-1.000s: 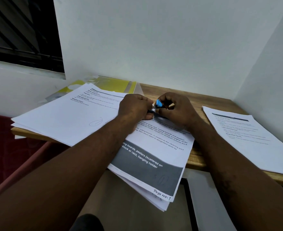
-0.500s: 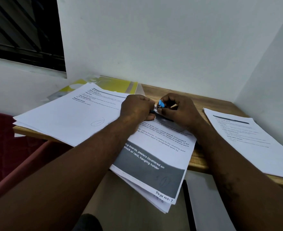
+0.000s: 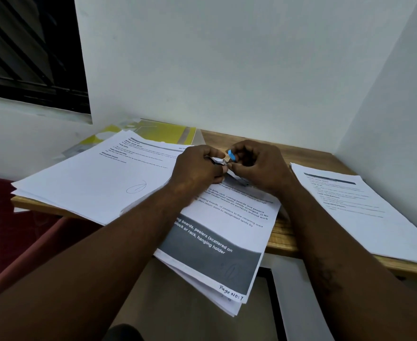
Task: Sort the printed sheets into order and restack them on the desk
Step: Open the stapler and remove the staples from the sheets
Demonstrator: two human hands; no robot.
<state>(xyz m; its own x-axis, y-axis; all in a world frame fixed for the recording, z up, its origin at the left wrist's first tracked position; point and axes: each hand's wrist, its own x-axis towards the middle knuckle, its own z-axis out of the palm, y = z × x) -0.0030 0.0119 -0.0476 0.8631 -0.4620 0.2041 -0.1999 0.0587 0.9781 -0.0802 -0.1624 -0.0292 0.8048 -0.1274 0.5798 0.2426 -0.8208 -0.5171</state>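
left hand: knuckles up, fingers curled round a small metal thing, can't tell what exactly
right hand: curled too, pinching its blue tip, touching the left hand
sheets: 3 piles on the table. The middle stack under both hands, the left stack beside the left hand, the right stack well apart from the right hand
yellow folder: 1, beyond the left hand

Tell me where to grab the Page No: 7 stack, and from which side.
The stack: pinch its near end, coming from the person's side. That end overhangs the desk edge, so fingers fit underneath, thumb on top. The far end lies under the left hand and right hand, both holding a clip.
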